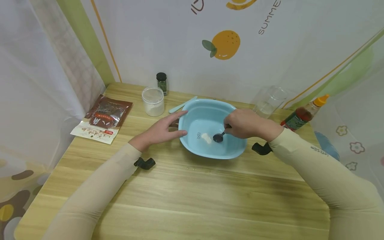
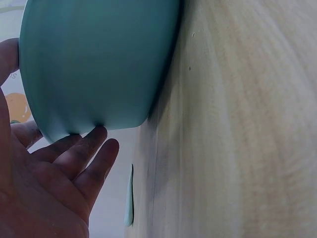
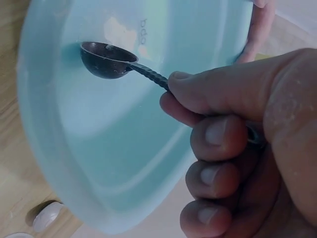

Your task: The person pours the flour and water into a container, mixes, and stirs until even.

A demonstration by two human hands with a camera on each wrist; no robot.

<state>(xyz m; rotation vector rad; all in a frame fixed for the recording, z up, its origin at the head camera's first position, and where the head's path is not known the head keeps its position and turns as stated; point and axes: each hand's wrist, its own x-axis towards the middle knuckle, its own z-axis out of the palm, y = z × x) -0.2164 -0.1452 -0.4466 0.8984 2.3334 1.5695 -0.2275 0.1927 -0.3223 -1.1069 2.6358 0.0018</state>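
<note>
A light blue plastic basin [image 1: 198, 153] stands on the wooden table, with a patch of white powder [image 1: 206, 138] on its bottom. My left hand [image 1: 162, 130] holds the basin's left side. Its thumb and index finger lie at the rim, while other fingers [image 2: 89, 148] touch the outer wall in the left wrist view. Between thumb and index finger, my right hand [image 1: 244, 123] pinches the thin handle of a black measuring spoon [image 1: 218, 137]. The spoon's round bowl [image 3: 106, 62] is inside the basin, right of the powder, with white specks on it.
Left of the basin are a clear jar of white powder [image 1: 153, 103], a black-lidded spice jar [image 1: 162, 83], a pale blue stick-like utensil [image 1: 182, 105] and a brown packet [image 1: 105, 116]. Behind my right hand stand a glass [image 1: 271, 100] and an orange-capped sauce bottle [image 1: 303, 115].
</note>
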